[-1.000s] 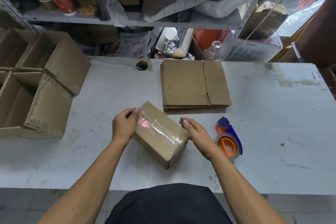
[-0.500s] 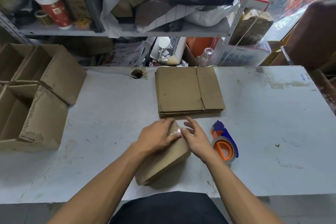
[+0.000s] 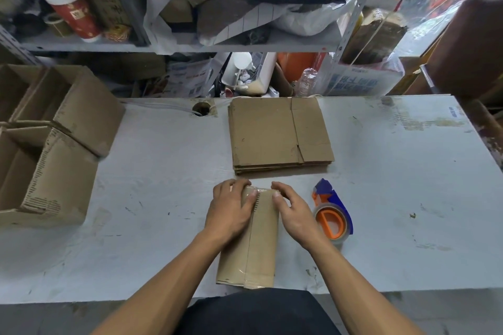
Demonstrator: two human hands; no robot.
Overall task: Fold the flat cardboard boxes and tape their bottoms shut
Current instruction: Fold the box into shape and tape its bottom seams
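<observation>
A small folded cardboard box (image 3: pixel 258 247) lies lengthwise on the white table (image 3: pixel 394 198), its long axis pointing away from me, with clear tape running along its middle seam. My left hand (image 3: pixel 231 209) and my right hand (image 3: pixel 294 212) lie on the box's far end, fingers flat, pressing the tape end down over the far edge. A stack of flat cardboard boxes (image 3: pixel 280 134) sits just beyond. An orange and blue tape dispenser (image 3: pixel 332 215) lies on the table right beside my right hand.
Two assembled open boxes (image 3: pixel 54 149) lie on their sides at the table's left. A cable hole (image 3: pixel 202 109) is near the back edge. Cluttered shelves (image 3: pixel 190 46) stand behind the table. A brown chair back (image 3: pixel 471 49) is at the far right.
The box has turned from a diagonal lie to pointing straight away from me. Both hands moved from its two ends to its far end and now press the tape there.
</observation>
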